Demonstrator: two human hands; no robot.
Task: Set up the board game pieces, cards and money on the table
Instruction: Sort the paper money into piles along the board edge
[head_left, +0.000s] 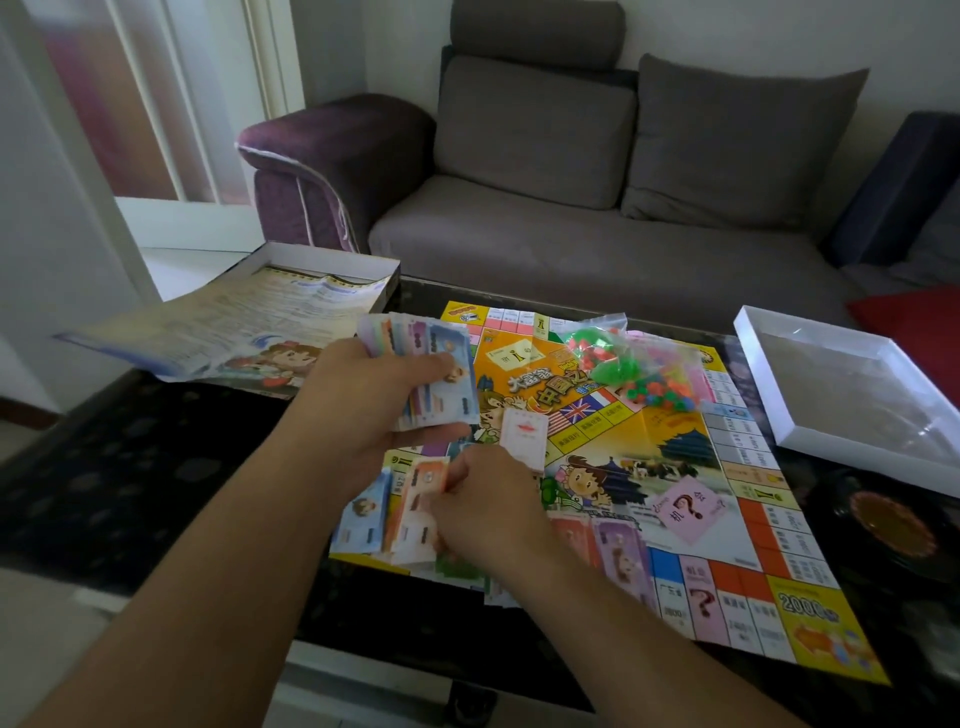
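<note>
Two boxes (332, 265), one with leaflet (234, 332); left hand (374, 410) fingers around banknotes (436, 374), right hand (483, 509) fingers pinching note (415, 499)

The game board (670, 415) reads "2000" on its yellow near-right corner square, large question marks on a pink centre square and a near-edge square, and "中国" in its centre title; other print is illegible.

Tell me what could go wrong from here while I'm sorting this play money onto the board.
1. The left hand holds a thick fanned stack of notes; a loose grip could spill them over the game board.
2. The sorted money piles sit at the board's near edge and partly overhang it, so the right hand might nudge them off.
3. The bag of plastic pieces lies on the board and may crowd later setup.
</note>
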